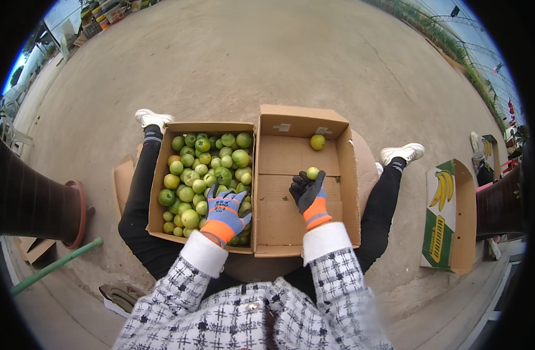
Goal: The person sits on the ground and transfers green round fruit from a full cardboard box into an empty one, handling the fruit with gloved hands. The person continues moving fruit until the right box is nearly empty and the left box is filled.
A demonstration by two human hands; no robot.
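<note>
On the left, a cardboard box [204, 126] is filled with green tomatoes [190, 178], some paler or yellowish. My left hand [224, 209], in a grey, blue and orange work glove, lies over them near the box's front right part, fingers apart and touching the fruit. To its right stands a second cardboard box [279, 216] with one yellow-green tomato [317, 142] at its far end. Above that box, my right hand [308, 195], gloved in dark grey and orange, holds a small pale green tomato [312, 173] at its fingertips.
My legs in black trousers spread around both boxes. A banana-printed carton [448, 216] stands at the right, near a large dark planter [499, 201]. On the left are another big planter [43, 201], a green pole [57, 265] and a cardboard piece [124, 184]. Concrete floor [238, 52] stretches ahead.
</note>
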